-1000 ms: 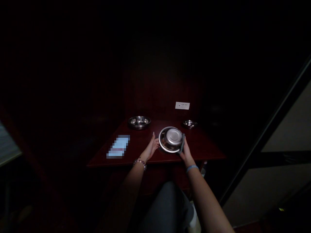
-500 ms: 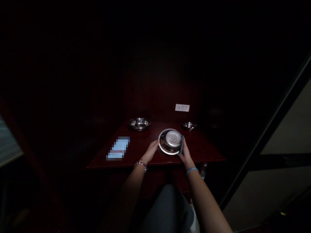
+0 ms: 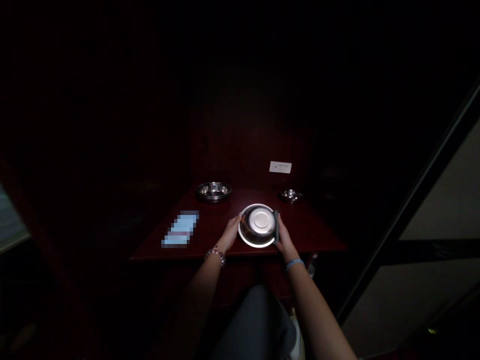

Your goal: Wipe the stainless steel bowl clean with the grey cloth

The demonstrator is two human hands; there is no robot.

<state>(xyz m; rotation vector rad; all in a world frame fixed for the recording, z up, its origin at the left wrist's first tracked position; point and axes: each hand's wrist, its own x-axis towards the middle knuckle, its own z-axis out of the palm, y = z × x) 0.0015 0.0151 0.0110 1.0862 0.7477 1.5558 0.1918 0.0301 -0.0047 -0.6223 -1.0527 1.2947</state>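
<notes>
A shiny metal bowl (image 3: 258,226), its underside facing me, is held over the front of the dark red table (image 3: 315,235). My left hand (image 3: 229,235) grips the bowl's left rim. On the right side, my right hand (image 3: 285,237) presses a dark grey-green cloth (image 3: 276,227) against the rim. Behind the held bowl, a wider metal bowl (image 3: 214,191) stands upright at the back left of the table, and a smaller metal dish (image 3: 291,195) is at the back right.
A pixelated bright rectangle (image 3: 180,229) lies at the table's left. A white socket plate (image 3: 280,167) is on the back wall. Below the table's right front edge is a partly hidden bottle-like object (image 3: 312,265). My leg shows beneath the front edge.
The held bowl has moved slightly left and down, its underside turned more squarely toward me. Both hands have shifted with it and keep their hold.
</notes>
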